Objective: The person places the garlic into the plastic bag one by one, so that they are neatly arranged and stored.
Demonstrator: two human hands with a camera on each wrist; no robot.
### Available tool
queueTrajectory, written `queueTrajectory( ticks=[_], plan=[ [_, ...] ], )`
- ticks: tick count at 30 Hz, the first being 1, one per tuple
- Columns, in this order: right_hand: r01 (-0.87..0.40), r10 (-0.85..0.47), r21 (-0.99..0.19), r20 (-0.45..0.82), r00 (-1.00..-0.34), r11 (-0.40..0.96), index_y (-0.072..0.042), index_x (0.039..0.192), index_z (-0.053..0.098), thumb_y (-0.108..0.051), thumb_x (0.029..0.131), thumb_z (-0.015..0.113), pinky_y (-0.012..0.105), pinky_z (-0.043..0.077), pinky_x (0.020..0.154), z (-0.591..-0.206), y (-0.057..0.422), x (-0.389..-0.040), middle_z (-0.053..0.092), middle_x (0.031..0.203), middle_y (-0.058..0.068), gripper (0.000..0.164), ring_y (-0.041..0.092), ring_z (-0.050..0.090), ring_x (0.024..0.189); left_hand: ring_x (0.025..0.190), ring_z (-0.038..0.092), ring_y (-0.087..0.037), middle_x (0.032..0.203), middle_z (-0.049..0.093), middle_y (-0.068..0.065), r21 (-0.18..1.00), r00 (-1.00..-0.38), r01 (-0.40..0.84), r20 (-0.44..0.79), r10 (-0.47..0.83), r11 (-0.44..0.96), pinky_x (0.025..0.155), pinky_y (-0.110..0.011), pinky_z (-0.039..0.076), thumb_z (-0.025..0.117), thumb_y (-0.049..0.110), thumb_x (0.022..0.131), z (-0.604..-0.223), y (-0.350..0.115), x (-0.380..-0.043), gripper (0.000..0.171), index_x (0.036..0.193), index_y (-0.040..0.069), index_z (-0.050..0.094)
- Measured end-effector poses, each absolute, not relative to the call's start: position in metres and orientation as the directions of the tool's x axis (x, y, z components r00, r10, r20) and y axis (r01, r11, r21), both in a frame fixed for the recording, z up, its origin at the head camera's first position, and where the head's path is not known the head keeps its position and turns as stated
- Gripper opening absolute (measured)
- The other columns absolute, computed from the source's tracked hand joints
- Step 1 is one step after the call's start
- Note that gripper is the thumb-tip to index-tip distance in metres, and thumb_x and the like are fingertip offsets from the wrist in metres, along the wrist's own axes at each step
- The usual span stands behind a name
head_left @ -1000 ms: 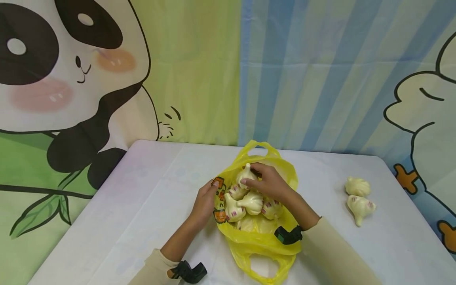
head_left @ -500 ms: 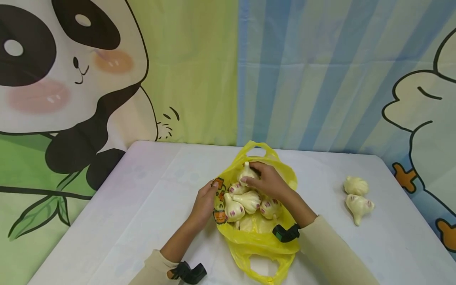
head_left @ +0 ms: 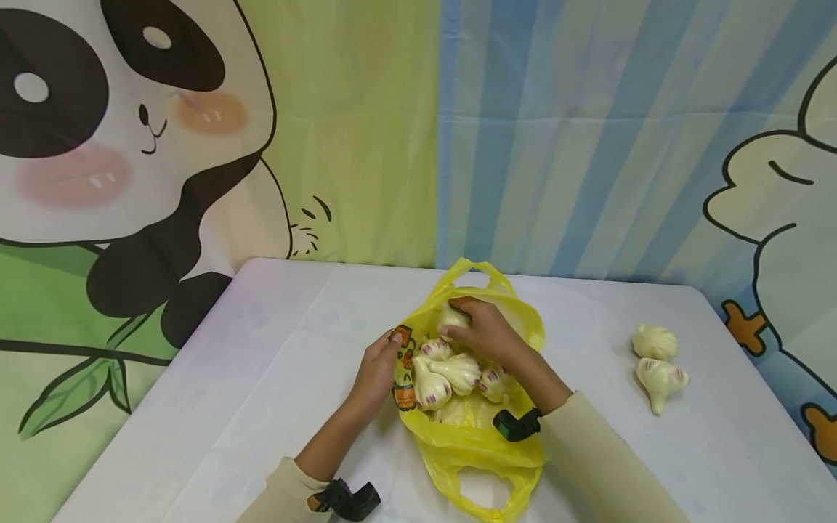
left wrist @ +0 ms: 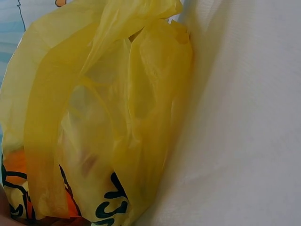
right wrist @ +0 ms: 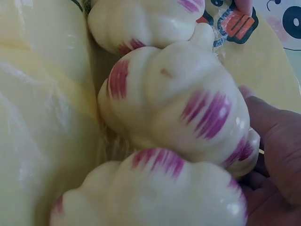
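Note:
A yellow plastic bag lies with its mouth spread, several garlic bulbs inside. My left hand pinches the bag's left edge beside the printed orange pattern. Inside the far part of the mouth, my right hand grips a garlic bulb, its fingers covering the top of it. In the right wrist view, pale bulbs with purple streaks fill the middle, and the right thumb shows at the right side. The left wrist view shows mainly the bag's yellow side.
Two more garlic bulbs, one behind the other, lie on the right of the white table. A printed curtain hangs behind the table's far edge. Wrist cameras sit on both arms.
My right hand has turned slightly over the bulb it grips, so its fingers now cover the stem. Bulbs in the bag have shifted a little. The left hand stays put.

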State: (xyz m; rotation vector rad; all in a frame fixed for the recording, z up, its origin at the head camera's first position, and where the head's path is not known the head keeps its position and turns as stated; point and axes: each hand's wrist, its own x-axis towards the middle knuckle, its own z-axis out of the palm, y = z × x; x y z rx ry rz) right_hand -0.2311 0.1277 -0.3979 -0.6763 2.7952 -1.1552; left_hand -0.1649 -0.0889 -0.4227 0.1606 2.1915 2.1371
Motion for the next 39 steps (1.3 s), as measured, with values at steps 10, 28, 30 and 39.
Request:
queueTrajectory(
  ticks=[10, 28, 30, 39],
  plan=[
    [-0.351, -0.387, -0.662, 0.098, -0.917, 0.662, 0.0, 0.138, 0.051, -0.034, 0.092, 0.069, 0.046, 0.045, 0.096, -0.394, 0.131, -0.23, 0.055, 0.133, 0.016, 0.06, 0.03, 0.053, 0.119, 0.092, 0.06, -0.025, 0.106, 0.062, -0.019, 0.999, -0.99, 0.035, 0.031, 0.136, 0.025, 0.079, -0.032, 0.049, 0.032, 0.027, 0.107, -0.422, -0.087, -0.166, 0.042, 0.126, -0.002, 0.057],
    [-0.402, -0.406, -0.762, 0.199, -0.892, 0.508, -0.002, 0.135, 0.055, -0.029, 0.097, 0.063, 0.043, 0.041, 0.101, -0.382, 0.143, -0.216, 0.052, 0.139, 0.012, 0.048, 0.031, 0.048, 0.127, 0.093, 0.06, -0.024, 0.108, 0.062, -0.019, 0.999, -0.991, 0.026, 0.022, 0.132, 0.033, 0.079, -0.031, 0.05, 0.032, 0.029, 0.107, -0.424, -0.088, -0.166, 0.043, 0.128, -0.001, 0.056],
    [-0.412, -0.41, -0.764, 0.213, -0.887, 0.496, -0.001, 0.136, 0.055, -0.028, 0.097, 0.063, 0.043, 0.041, 0.102, -0.378, 0.144, -0.214, 0.052, 0.138, 0.013, 0.048, 0.031, 0.048, 0.127, 0.095, 0.06, -0.025, 0.11, 0.062, -0.018, 0.999, -0.991, 0.023, 0.019, 0.13, 0.032, 0.08, -0.032, 0.05, 0.032, 0.028, 0.107, -0.424, -0.088, -0.166, 0.043, 0.129, 0.0, 0.056],
    [-0.396, -0.412, -0.81, 0.214, -0.886, 0.431, 0.0, 0.135, 0.055, -0.024, 0.097, 0.063, 0.04, 0.043, 0.1, -0.371, 0.151, -0.208, 0.055, 0.135, 0.014, 0.046, 0.031, 0.052, 0.124, 0.097, 0.06, -0.024, 0.112, 0.062, -0.017, 0.999, -0.993, 0.019, 0.015, 0.118, 0.037, 0.083, -0.033, 0.049, 0.032, 0.028, 0.107, -0.425, -0.088, -0.165, 0.042, 0.13, 0.001, 0.055]
  ],
)
